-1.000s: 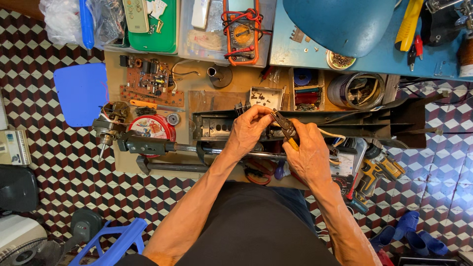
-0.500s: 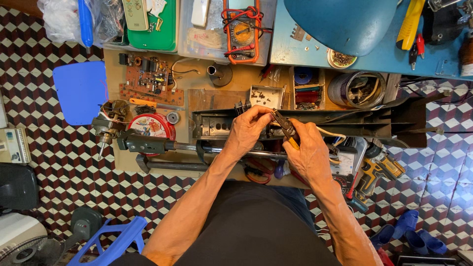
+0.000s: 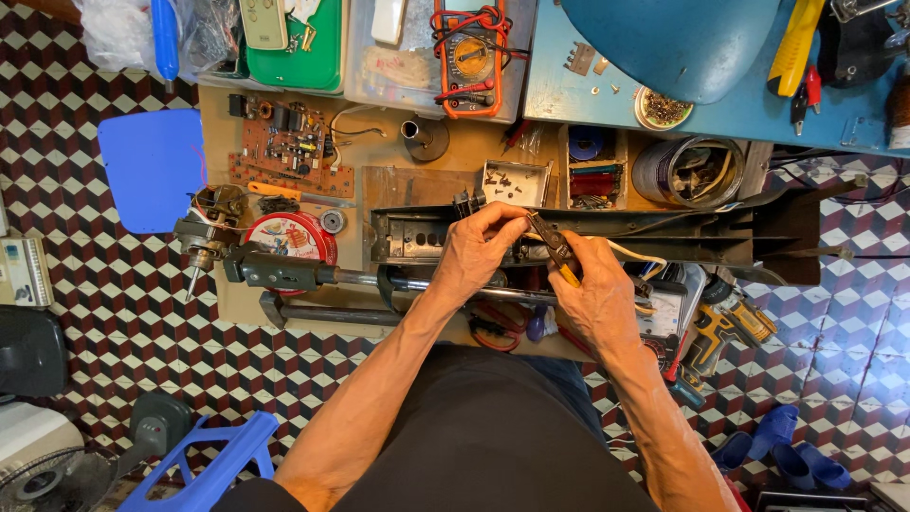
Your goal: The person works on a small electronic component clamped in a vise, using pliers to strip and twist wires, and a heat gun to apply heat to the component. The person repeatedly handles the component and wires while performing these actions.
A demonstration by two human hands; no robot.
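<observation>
My right hand (image 3: 599, 301) clenches yellow-handled pliers (image 3: 553, 248); my left hand (image 3: 481, 248) pinches the work at their tip, over the long black metal housing (image 3: 607, 230) across the bench. Housing judged rigid, heavy; grip pliers by handles

two hands (image 3: 479, 248), one pliers (image 3: 553, 248), one multimeter (image 3: 471, 55), one circuit board (image 3: 294, 144)

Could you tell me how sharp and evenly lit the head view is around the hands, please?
Head view: sharp and evenly lit at the left hand, right hand and pliers; soft shadows only; glare brightens the tiled floor at right; edges bow slightly.
</observation>
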